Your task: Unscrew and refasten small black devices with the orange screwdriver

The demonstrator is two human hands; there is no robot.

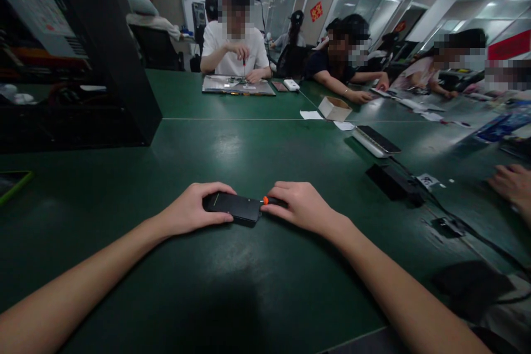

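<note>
A flat black rectangular box-like device [244, 209] lies low over the green table in the middle of the view. My left hand [194, 206] is wrapped round its left end, thumb on the near side and fingers on the far side. My right hand [301, 204] is closed round a screwdriver [266, 200] with an orange and black handle. The screwdriver's short metal shaft points left, at the device's right end. Whether its tip sits in a screw is too small to tell.
A large black case [124, 66] stands at the left. Farther right are a white-and-black device [375, 141], a black block [394, 182] with cables, and a small cardboard box [334, 108]. A co-worker [236, 47] sits opposite; another person's hand [514, 182] rests at the right edge.
</note>
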